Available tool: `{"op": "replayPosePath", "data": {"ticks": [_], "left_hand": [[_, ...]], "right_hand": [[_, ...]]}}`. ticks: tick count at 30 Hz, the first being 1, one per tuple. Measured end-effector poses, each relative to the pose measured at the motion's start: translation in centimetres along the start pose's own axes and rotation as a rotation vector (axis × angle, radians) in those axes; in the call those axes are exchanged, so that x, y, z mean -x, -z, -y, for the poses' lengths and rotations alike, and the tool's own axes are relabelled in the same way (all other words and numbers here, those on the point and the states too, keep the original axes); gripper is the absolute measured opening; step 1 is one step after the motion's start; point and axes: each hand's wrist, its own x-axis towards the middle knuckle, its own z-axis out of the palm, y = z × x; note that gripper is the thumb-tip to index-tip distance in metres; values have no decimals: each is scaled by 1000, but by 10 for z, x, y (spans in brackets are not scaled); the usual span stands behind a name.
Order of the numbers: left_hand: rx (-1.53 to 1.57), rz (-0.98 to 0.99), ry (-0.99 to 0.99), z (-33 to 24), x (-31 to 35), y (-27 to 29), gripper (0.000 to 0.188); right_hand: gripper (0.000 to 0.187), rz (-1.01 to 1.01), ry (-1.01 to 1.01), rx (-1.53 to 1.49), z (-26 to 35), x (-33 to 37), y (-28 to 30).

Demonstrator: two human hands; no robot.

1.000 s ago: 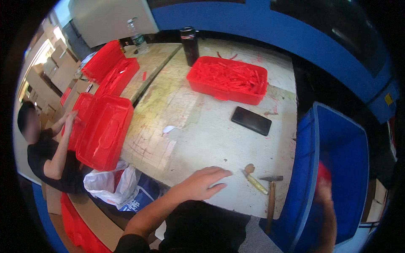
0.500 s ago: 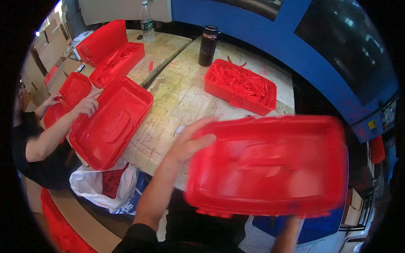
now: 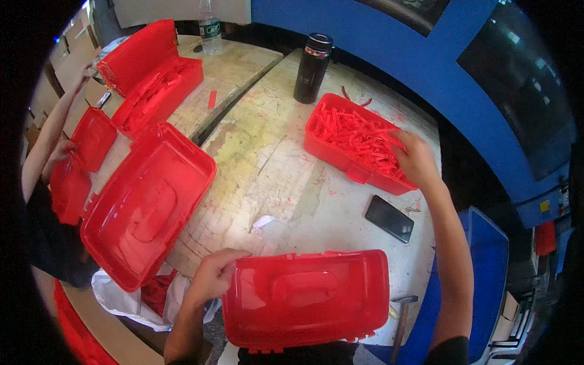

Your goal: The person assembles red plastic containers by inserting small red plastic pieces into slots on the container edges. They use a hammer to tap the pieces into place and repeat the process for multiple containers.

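My left hand [image 3: 214, 275] grips the left edge of a shallow red plastic toolbox lid [image 3: 307, 298], with its hollow inside facing up and small tabs along the near edge. The lid is close to my body, at the table's front. My right hand [image 3: 416, 159] is over the right end of a red plastic box [image 3: 331, 151] heaped with loose red strips [image 3: 359, 137]. Its fingers are bent down among the strips, and their tips are partly hidden. Left of my lid, a similar larger-looking red lid [image 3: 149, 213] leans at the table's edge.
A black phone [image 3: 389, 218], a black bottle [image 3: 313, 68] and a white scrap [image 3: 264, 221] lie or stand on the worn table. A hammer [image 3: 400, 325] and blue bin [image 3: 486, 267] are at right. At left, a co-worker's arms [image 3: 58, 125] handle red boxes beside an open red box [image 3: 161, 94].
The red lid in my left hand has come lower and nearer my body. My right hand has left it and reached forward into the strip box. The phone and hammer now show.
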Motion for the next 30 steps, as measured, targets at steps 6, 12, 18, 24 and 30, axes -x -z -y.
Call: {"op": "replayPosePath", "data": {"ticks": [6,12,18,24,30], "left_hand": [[-133,6,-5,-10,11,3,34],[-184,97,-33,-10,14,0,35],[-228,-113,-327,-80,-10,-6,45],[227,204,-402,-169,-13,-83,48],[-34,586,-302,-175,13,-107,23]], "right_hand": [[13,133,116,379,-69,-50,-104],[21,-171,-208,-184,-73,1,-35],[20,-269,-511,-1192,10,64,45],[16,-154,-444,-1781,155,188,60],[15,-45,-690,-1006,173,283,104]]}}
